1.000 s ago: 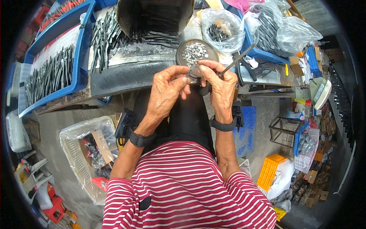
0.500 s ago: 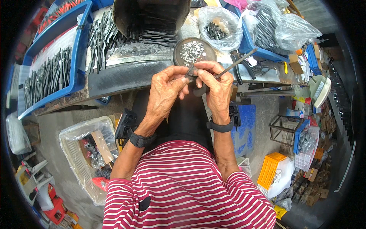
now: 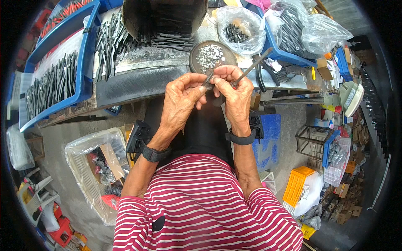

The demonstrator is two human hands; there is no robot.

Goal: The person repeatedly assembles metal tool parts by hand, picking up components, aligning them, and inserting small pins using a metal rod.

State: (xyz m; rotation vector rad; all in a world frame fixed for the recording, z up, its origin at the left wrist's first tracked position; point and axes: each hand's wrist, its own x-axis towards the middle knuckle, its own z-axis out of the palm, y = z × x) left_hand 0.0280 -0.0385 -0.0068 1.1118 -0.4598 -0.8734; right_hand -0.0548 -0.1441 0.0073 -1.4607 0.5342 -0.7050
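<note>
My left hand pinches a small dark, narrow metal piece between thumb and fingers, just past the bench's near edge. Close beside it, my right hand is closed around a thin dark rod that slants up and to the right. The right thumb and fingertips meet near the dark piece; whether they pinch a small part there is hidden. Directly beyond both hands sits a round brown dish with small shiny silvery parts in it.
Black-handled pliers lie right of the dish. A clear bag holds dark pieces. Blue trays of dark strips stand left, another blue bin right. A dark open container lies at the back. A plastic-lined crate stands on the floor.
The rod in my right hand has swung more upright, its far end moving left and up. The dark piece in my left hand has turned slightly. Both hands stay close together.
</note>
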